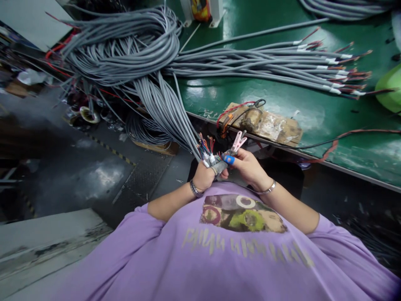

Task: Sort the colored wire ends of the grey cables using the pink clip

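My left hand (pixel 205 175) is closed round a bundle of grey cables (pixel 171 119), just below their stripped ends (pixel 206 148), where thin red, blue and white wires stick up. My right hand (pixel 247 165) is closed on a small pink-handled tool (pixel 238 141), with blue tape on one fingertip (pixel 229 159). The tool's tip sits right beside the stripped wire ends. Both hands are held close together in front of my chest, at the edge of the green workbench (pixel 282 104).
A large coil of grey cable (pixel 125 46) lies at the bench's left end and spills toward the floor. More grey cables with stripped ends (pixel 328 67) lie across the bench. A taped cardboard block with red wires (pixel 266 123) sits at the bench edge. The dark floor (pixel 78 167) lies left.
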The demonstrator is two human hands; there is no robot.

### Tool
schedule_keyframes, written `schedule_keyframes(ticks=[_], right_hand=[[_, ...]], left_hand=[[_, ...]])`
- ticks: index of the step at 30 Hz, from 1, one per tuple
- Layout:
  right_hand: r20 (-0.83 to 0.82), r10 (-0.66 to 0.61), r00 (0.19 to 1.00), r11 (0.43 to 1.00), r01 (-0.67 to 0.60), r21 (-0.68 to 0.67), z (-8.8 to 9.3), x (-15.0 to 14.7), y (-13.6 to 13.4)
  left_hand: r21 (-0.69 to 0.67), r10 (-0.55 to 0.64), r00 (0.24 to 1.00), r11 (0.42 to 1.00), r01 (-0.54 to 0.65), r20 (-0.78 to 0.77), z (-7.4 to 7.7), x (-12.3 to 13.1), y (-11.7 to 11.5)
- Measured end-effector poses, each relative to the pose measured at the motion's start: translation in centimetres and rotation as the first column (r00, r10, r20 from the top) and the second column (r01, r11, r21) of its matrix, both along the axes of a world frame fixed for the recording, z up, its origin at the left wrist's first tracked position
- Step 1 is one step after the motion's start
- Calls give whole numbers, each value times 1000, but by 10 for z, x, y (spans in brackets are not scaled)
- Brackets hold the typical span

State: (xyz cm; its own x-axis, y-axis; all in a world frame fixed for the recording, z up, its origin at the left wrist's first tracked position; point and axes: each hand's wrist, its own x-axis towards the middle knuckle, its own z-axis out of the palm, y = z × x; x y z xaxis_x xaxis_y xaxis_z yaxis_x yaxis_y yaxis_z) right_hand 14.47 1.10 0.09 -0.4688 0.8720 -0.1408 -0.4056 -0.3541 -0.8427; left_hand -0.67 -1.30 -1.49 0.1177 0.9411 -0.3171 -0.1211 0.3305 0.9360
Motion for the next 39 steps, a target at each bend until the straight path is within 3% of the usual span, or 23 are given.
schedule_keyframes(ticks=[11,18,26,33,39], right_hand=[[2,-176,984,979,175,-100,4,-9,-6],[14,-174,985,977,175,-121,5,-9,-5],[7,-226,974,961,224,-162,5,-13,-5],[3,-193,981,973,192,-131,1,-9,-5],[133,-262,956,957,276,-94,-10,-3,-4]], left_hand=[[61,94,996,994,-94,6,-1,3,-2],[30,182,983,983,-183,29,-2,5,-4],[30,132,991,991,-133,24,-1,4,-4],[30,190,979,981,-192,76,3,5,-1],[-10,249,967,969,-249,55,10,8,2]])
